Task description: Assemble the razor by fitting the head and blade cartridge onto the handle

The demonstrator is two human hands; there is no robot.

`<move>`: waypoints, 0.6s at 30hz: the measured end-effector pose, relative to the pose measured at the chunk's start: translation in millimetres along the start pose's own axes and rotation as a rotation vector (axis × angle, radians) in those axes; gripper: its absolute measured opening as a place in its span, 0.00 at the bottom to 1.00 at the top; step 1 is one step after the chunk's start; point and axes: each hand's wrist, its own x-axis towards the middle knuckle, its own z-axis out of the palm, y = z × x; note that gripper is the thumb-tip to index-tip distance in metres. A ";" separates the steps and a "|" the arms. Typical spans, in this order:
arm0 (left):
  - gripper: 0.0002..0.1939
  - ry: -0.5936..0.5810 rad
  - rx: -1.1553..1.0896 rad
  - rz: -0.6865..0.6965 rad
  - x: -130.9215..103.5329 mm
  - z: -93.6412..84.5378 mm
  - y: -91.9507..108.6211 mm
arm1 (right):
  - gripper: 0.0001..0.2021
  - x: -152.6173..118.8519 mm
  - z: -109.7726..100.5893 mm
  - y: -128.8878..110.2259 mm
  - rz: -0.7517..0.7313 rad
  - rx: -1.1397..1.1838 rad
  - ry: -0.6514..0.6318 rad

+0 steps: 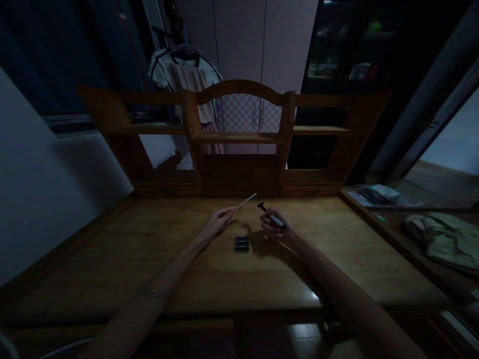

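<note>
My left hand [220, 221] is closed, pinching a thin pale stick [247, 200] near its lower end. The stick slants up to the right above the wooden desk [157, 249]. To its right, my right hand [277, 227] is wrapped round a razor [276, 220] with a grey and dark handle. The razor's small, dark, T-shaped head points up and left, close to the stick's tip but apart from it. Between and below the hands, a small block of dark bars in rows [241, 244] lies on the desk. Dim light hides its finer detail.
A wooden shelf unit [239, 138] stands along the desk's back edge. Clothes hang on a rack [187, 70] behind it. At the right are plastic-wrapped items [379, 193] and a pale cloth bag [445, 237]. A white wall [67, 189] borders the left.
</note>
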 end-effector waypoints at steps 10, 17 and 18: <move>0.30 -0.031 -0.021 -0.006 -1.0 -0.2 1.0 | 0.17 -0.7 1.5 0.5 -0.017 0.005 0.007; 0.30 -0.067 0.018 0.012 1.0 0.6 -2.3 | 0.17 -0.1 0.6 1.3 -0.034 0.001 0.007; 0.30 -0.050 0.023 0.015 1.1 0.6 -2.3 | 0.17 0.2 0.3 1.3 -0.031 -0.003 0.003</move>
